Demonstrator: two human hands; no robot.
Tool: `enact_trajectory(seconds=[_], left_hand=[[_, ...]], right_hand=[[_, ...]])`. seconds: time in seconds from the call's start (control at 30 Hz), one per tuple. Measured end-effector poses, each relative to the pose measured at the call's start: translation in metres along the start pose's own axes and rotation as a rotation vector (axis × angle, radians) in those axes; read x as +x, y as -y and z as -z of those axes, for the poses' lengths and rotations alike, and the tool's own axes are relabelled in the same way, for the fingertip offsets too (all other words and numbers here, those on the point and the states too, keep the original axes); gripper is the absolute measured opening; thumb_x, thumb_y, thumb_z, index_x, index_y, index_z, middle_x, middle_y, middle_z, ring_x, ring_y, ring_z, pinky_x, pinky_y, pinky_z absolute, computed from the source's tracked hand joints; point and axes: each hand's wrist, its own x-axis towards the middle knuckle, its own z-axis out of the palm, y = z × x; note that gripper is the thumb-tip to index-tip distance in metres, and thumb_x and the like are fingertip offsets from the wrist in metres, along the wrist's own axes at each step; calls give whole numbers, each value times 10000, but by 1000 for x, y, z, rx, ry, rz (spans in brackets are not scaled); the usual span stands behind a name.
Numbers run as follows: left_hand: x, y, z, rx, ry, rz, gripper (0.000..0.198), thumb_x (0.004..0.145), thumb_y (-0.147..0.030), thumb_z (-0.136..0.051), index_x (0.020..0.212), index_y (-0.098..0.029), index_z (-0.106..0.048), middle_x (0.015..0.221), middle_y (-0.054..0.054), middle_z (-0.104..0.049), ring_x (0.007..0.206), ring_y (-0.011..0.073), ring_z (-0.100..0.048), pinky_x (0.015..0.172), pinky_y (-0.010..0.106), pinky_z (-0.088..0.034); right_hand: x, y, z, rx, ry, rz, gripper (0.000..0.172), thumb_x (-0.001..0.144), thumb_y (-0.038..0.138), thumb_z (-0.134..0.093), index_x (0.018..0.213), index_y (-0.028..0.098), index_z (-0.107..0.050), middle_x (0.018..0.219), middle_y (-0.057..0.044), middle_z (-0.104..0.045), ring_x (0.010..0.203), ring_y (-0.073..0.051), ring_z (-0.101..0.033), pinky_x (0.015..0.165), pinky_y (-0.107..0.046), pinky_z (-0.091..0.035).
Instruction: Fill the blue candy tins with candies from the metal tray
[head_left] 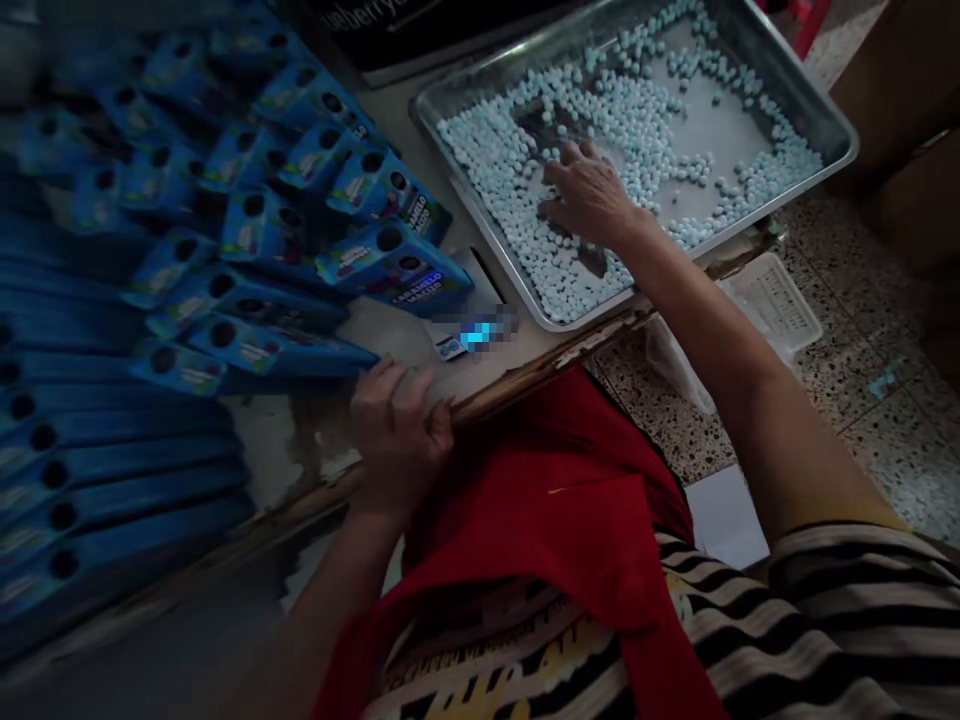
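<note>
My right hand (pixel 589 195) reaches into a metal tray (pixel 844 140), its fingers spread among small, round, pale blue candies (pixel 645 130). The fingertips touch the candies, and I see nothing gripped. Near the table's front edge, my left hand (pixel 397 425) rests with bent fingers and the thumb apart, and nothing shows in it. Its fingertips lie close to the end of a blue carton (pixel 292 350) in the front row. Between the cartons and the tray lies a small flat device (pixel 480 335) with a glowing blue display, partly blurred out.
Several blue cartons with round holes stand grouped at the left, above a stack of similar flat cartons (pixel 112 480). A dark printed box (pixel 405 30) is behind the tray. Below the worn table edge (pixel 510 400), a white plastic basket (pixel 780 300) sits on the speckled floor.
</note>
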Motion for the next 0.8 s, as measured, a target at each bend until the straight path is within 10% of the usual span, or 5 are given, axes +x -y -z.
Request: enact_trajectory(seconds=[0.17, 0.5, 0.63, 0.8], left_hand=[[3, -3, -1, -60, -3, 72, 425, 1006, -340, -705, 1400, -206, -621, 1416, 166, -641, 1445, 337, -599, 1254, 619, -498], [-3, 1, 1, -233, -19, 179, 247, 1045, -342, -617, 1265, -273, -706, 1385, 113, -715, 1435, 300, -623, 1278, 552, -480], [-19, 12, -1, -251, 195, -92, 170, 989, -333, -706, 1144, -303, -769, 1248, 90, -796, 1199, 291, -721, 1118, 534, -575], [-28, -11, -25, -478, 360, -389, 306, 1046, -252, -633, 1307, -334, -771, 1286, 75, -806, 1187, 245, -754, 1095, 465, -620]], right_hand=[[-1, 0, 11, 9, -12, -2, 404, 1115, 516, -615, 1380, 214, -573, 1542, -39, -601, 1358, -197, -450, 1253, -498, -393], [6, 1, 20, 24, -132, -74, 413, 1179, 485, -519, 1320, 126, -665, 1438, -73, -728, 1233, -102, -593, 1222, -314, -387], [-5, 5, 32, 13, -343, -261, 356, 1208, 450, -449, 1194, 153, -645, 1304, -50, -805, 1114, -72, -656, 1089, -246, -467], [-11, -6, 32, -18, -289, -411, 279, 1182, 425, -556, 1166, 152, -612, 1413, -55, -789, 1313, -126, -680, 1172, -320, -461]])
